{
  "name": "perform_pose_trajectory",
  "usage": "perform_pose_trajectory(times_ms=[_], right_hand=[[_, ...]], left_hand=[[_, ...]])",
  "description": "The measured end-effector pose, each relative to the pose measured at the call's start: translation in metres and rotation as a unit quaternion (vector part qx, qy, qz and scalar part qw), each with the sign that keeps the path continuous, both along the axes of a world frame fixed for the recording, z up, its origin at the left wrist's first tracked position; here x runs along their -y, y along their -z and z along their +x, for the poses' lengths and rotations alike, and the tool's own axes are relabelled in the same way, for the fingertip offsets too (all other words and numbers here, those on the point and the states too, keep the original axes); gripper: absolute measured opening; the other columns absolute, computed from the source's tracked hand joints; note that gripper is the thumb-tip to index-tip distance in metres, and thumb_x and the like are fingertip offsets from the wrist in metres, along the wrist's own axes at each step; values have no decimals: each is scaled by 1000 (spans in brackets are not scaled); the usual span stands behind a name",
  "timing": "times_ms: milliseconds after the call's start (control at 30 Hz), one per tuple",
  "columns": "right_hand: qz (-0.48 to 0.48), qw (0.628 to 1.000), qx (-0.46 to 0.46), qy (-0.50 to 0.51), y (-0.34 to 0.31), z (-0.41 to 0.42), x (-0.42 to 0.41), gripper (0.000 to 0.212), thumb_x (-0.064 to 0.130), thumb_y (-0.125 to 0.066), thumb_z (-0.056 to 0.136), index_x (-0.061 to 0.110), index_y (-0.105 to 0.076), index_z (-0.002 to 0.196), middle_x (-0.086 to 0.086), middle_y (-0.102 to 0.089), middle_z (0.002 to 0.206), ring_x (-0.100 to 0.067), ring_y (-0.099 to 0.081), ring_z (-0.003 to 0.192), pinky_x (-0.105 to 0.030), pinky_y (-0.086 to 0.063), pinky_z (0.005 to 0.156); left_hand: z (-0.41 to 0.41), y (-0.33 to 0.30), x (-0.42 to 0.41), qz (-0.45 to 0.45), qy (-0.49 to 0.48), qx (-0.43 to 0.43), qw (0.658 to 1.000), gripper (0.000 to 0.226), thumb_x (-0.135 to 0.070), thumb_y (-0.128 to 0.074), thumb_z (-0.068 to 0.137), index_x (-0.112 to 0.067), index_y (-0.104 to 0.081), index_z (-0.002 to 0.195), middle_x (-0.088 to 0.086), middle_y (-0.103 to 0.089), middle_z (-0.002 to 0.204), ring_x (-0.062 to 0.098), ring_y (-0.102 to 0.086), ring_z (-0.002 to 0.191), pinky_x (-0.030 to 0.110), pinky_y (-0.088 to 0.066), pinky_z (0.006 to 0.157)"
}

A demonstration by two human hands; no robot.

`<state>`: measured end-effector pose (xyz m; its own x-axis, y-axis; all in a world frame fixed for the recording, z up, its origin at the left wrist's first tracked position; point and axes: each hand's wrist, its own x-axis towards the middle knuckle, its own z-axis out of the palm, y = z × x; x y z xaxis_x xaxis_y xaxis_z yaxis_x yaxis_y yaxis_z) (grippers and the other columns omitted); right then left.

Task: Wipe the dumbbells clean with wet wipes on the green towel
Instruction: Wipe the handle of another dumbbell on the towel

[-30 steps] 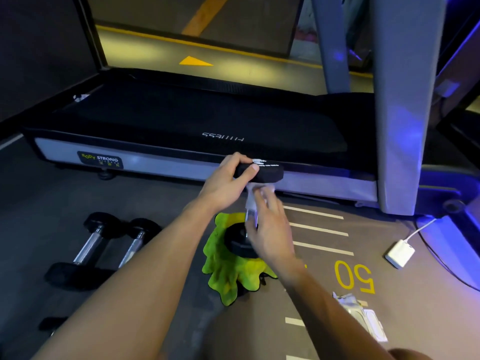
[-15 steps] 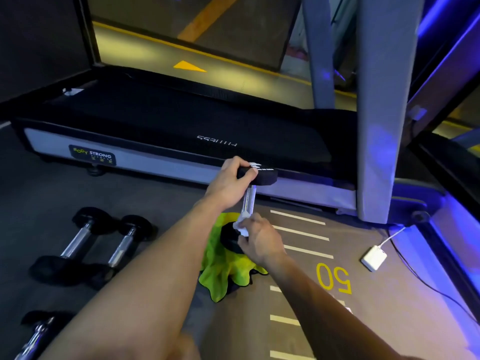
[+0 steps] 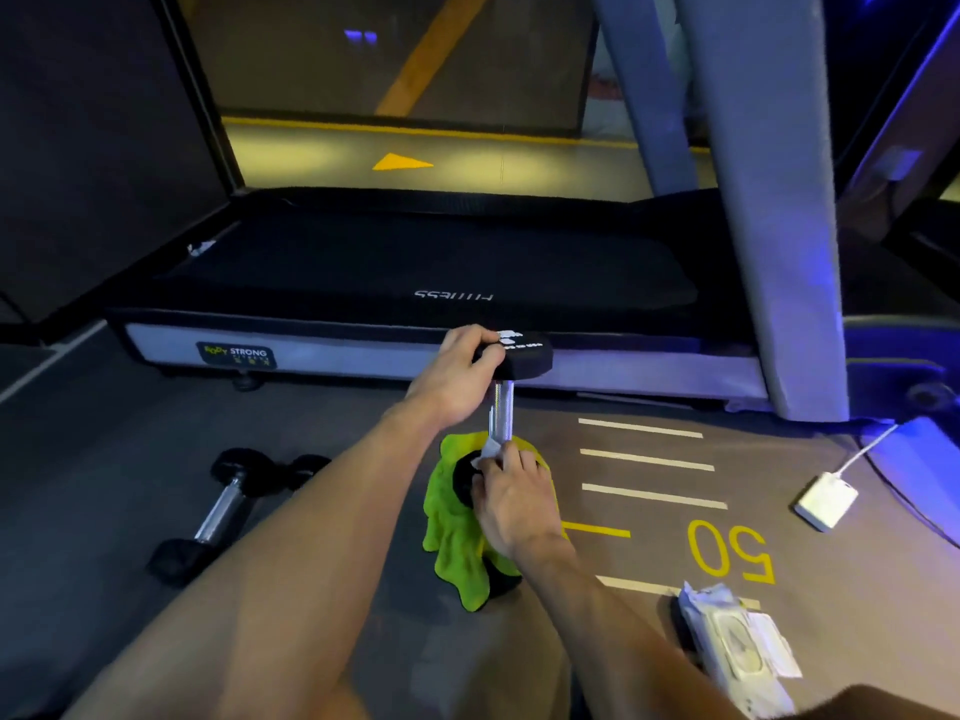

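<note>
The black-headed dumbbell with a chrome knurled handle (image 3: 501,413) stands upright on the crumpled bright green towel (image 3: 457,537), which lies on the grey gym floor in front of the treadmill. The left hand (image 3: 457,379) curls over its top head as a steadying grip. The right hand (image 3: 511,493) pinches a white wet wipe (image 3: 491,452) against the base of the handle, just above the lower head (the contact itself is partly hidden by the fingers, so how far the wipe wraps round is hard to tell). To do this well, I would keep the top held firmly so the weight cannot tip off the soft towel, wrap the wipe fully round the bar, and work into the knurling.
</note>
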<state>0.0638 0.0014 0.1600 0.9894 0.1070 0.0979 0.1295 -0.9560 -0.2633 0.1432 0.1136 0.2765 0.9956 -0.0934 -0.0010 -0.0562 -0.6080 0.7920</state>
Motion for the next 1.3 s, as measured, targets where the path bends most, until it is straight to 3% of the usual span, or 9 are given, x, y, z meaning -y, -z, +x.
perform_pose_trajectory(times_ms=[300,500,633,733,867,1000,1100,1200,1300], right_hand=[[97,995,-6,-5,8,4,12,26,34,-50,99,27,-70,114,-1,-58,117,-28,-53,117,-39,-41,100],[227,974,-2,16,17,17,19,13,23,-66,94,30,-77,93,5,-54,98,-21,-56,104,-28,-33,85],[377,926,-20,4,16,27,36,22,13,-67,97,29,-73,83,6,-61,91,-16,-63,90,-32,-45,83],[465,870,32,159,6,33,55,19,22,-65,100,30,-65,83,-1,-74,88,-22,-69,84,-41,-54,82],[433,879,-86,183,-5,44,47,19,25,-71,95,28,-66,77,-5,-77,89,-24,-72,86,-34,-55,81],[173,938,-267,133,-40,60,35,21,22,-59,97,7,-71,89,-14,-76,96,-27,-73,81,-27,-56,68],[133,939,-298,113,-63,65,26,21,7,-52,94,6,-52,73,-19,-74,89,-27,-65,64,-27,-52,58],[236,911,-299,161,-55,61,23,21,-4,-45,91,4,-54,73,-13,-69,57,-26,-67,57,-24,-56,54],[425,825,-301,220,-33,60,27,17,-9,-53,84,-8,-67,93,-21,-73,65,-29,-75,59,-39,-66,66]], left_hand=[[2,0,-1,7,-5,-35,999,39,-32,-34,111,-26,-51,145,-5,-37,149,10,-44,123,27,-29,104],[10,11,-3,-26,-1,-24,999,35,-34,-34,111,-25,-51,141,-8,-36,136,13,-50,116,30,-34,100],[17,12,-9,-28,8,-29,999,34,-37,-34,111,-27,-51,138,-8,-37,136,13,-51,114,30,-34,98],[17,12,-9,-36,17,-32,999,31,-39,-35,111,-29,-51,136,-9,-37,136,9,-52,110,31,-34,98],[16,12,-8,-36,17,-24,999,33,-40,-36,110,-29,-52,137,-9,-38,137,-7,-51,92,31,-36,97],[14,11,-6,-33,19,-18,999,33,-40,-37,110,-29,-52,136,-9,-39,136,-7,-51,91,33,-40,99],[13,11,-3,-24,28,-5,999,32,-40,-37,110,-30,-52,136,-11,-38,138,-1,-55,99,30,-35,98],[12,10,-1,-9,42,5,999,33,-39,-35,110,-31,-52,138,-13,-37,141,8,-51,117,29,-33,98],[9,9,-3,-13,45,8,999,34,-36,-33,111,-30,-52,139,-15,-36,141,6,-48,117,28,-32,98]])
